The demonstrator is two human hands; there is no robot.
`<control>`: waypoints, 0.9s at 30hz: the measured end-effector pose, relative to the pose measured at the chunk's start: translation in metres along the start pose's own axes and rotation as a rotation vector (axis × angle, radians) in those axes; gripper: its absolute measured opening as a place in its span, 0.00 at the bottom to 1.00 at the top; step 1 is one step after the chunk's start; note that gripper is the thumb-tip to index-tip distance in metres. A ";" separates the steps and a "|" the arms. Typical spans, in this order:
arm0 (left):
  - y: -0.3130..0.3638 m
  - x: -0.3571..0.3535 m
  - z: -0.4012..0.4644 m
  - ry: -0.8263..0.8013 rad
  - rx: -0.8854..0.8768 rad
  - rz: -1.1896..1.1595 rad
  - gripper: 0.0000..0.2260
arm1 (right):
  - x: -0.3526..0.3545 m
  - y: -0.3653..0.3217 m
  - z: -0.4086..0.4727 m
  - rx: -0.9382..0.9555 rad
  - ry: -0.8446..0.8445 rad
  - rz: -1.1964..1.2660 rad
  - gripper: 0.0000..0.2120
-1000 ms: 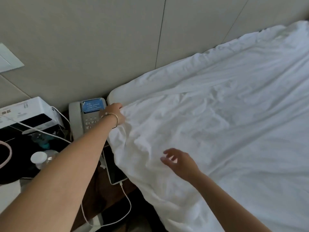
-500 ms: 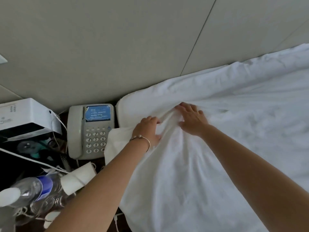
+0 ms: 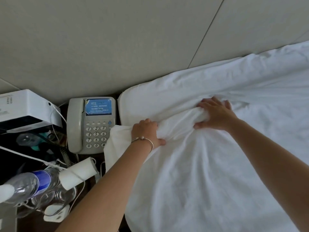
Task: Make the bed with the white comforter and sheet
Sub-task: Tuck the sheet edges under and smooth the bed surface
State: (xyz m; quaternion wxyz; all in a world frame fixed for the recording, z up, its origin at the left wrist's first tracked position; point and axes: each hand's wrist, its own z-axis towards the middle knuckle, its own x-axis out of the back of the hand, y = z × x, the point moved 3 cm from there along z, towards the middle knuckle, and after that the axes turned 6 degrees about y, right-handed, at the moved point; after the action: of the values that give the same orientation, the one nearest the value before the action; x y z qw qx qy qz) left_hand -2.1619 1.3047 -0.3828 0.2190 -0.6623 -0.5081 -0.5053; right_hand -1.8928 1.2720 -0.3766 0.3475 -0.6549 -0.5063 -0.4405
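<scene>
Gripping white sheet (image 3: 192, 164), both hands (image 3: 180, 124)

Soft, even daylight, perhaps from a window off to the right, bed sheet (image 3: 217, 164) bright with a cool bluish cast, nightstand clutter dim and shadowed, water bottle (image 3: 28, 185) blurred near the lens, wide-angle bending at edges, slightly soft overall

Hands repositioned at bed corner
Right hand (image 3: 215, 114) moved up beside left hand (image 3: 147, 133); both now bunching comforter (image 3: 192, 164) edge.
</scene>
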 end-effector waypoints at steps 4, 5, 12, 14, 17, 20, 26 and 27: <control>-0.012 0.008 0.007 -0.007 0.062 -0.077 0.29 | -0.002 -0.012 0.011 -0.095 0.115 0.022 0.24; -0.019 0.011 0.011 -0.025 0.077 -0.149 0.31 | 0.000 -0.018 0.010 -0.122 0.153 0.043 0.24; -0.066 0.061 0.078 0.230 0.153 -0.368 0.33 | 0.077 -0.058 0.074 -0.193 0.571 0.133 0.31; -0.075 0.054 0.101 0.248 0.164 -0.220 0.33 | 0.063 -0.063 0.097 -0.162 0.597 0.065 0.28; -0.077 0.029 0.122 0.282 0.143 -0.049 0.30 | 0.012 -0.060 0.118 -0.103 0.546 -0.032 0.31; -0.072 0.024 0.139 0.338 0.091 0.027 0.28 | -0.001 -0.057 0.129 -0.115 0.529 -0.046 0.30; -0.073 0.036 0.157 0.436 0.061 0.272 0.27 | 0.022 -0.059 0.136 -0.080 0.730 -0.007 0.23; -0.070 0.028 0.160 0.427 0.065 0.285 0.27 | 0.014 -0.063 0.138 -0.093 0.633 -0.050 0.23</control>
State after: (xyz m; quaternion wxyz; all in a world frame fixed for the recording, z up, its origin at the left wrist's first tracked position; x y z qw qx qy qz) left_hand -2.1542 1.4733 -0.4361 0.4114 -0.5982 -0.3677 -0.5812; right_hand -1.9218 1.4167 -0.4146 0.4465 -0.4877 -0.3684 -0.6536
